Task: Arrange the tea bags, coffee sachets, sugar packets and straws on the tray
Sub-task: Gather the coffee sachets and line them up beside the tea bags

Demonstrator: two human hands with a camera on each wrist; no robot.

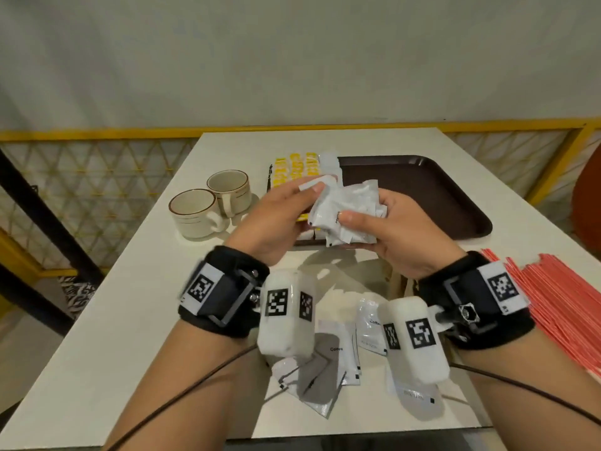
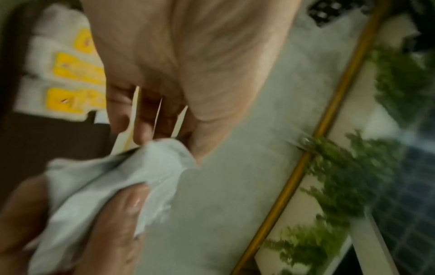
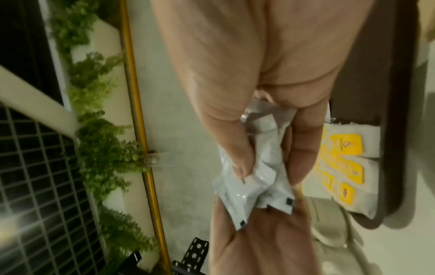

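Observation:
My left hand and right hand together hold a bunch of white coffee sachets just above the near left part of the brown tray. The right thumb presses on top of the bunch; the left thumb pinches its far left edge. In the left wrist view, sachet edges stick out between the fingers of the left hand. In the right wrist view, the right hand grips the crumpled sachets. Yellow-tagged tea bags lie in rows on the tray's left side.
More coffee sachets lie loose on the white table near its front edge, under my wrists. A pile of red straws lies at the right. Two cream cups stand left of the tray. A yellow railing runs behind the table.

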